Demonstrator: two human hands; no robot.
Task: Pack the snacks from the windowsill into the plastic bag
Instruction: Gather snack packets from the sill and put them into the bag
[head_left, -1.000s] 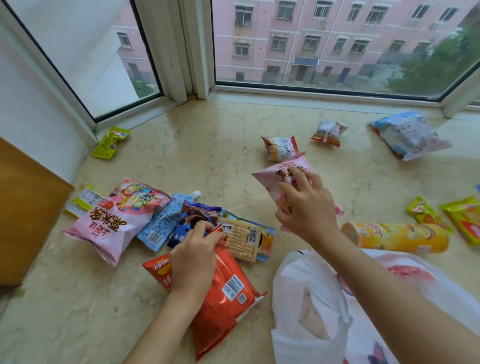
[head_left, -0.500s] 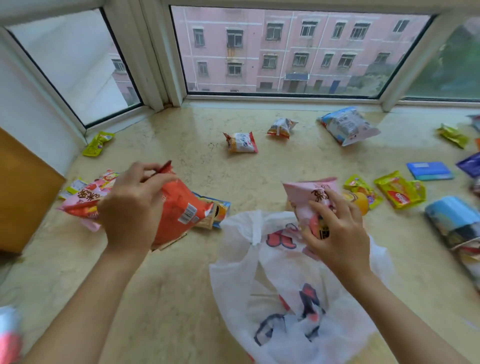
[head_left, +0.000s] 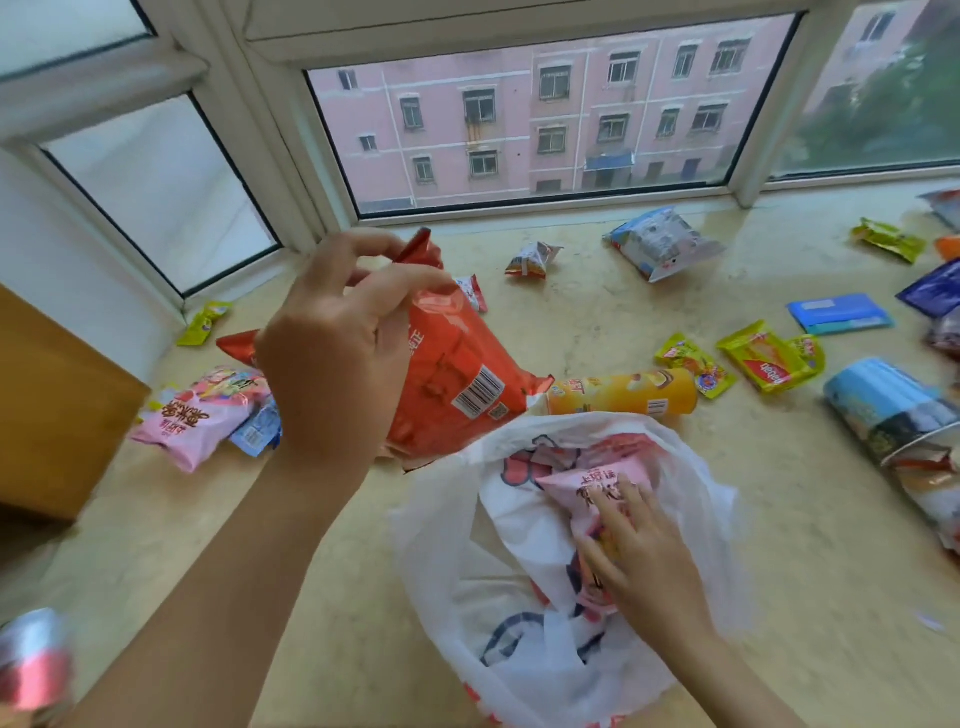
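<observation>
A white plastic bag (head_left: 447, 551) with red and blue print lies open on the marble windowsill (head_left: 779, 519). My right hand (head_left: 641, 553) is inside its mouth, gripping a small pink snack packet (head_left: 592, 483) and pushing it in. My left hand (head_left: 332, 343) pinches the top corner of a large orange chip bag (head_left: 457, 374) and holds it lifted just left of the plastic bag's opening. A yellow chip tube (head_left: 623, 397) lies right behind the bag.
A big pink packet (head_left: 200, 421) and blue packets (head_left: 257, 431) lie at left, next to a wooden cabinet (head_left: 52, 410). Yellow-green packets (head_left: 769, 361), a blue flat pack (head_left: 839, 314), a blue-white bag (head_left: 660, 244) and a small packet (head_left: 530, 260) are scattered behind and right. Window frames border the sill.
My right hand moved the pink packet down into the plastic bag. My left hand lifted the orange chip bag off the sill and brought it right, toward the plastic bag.
</observation>
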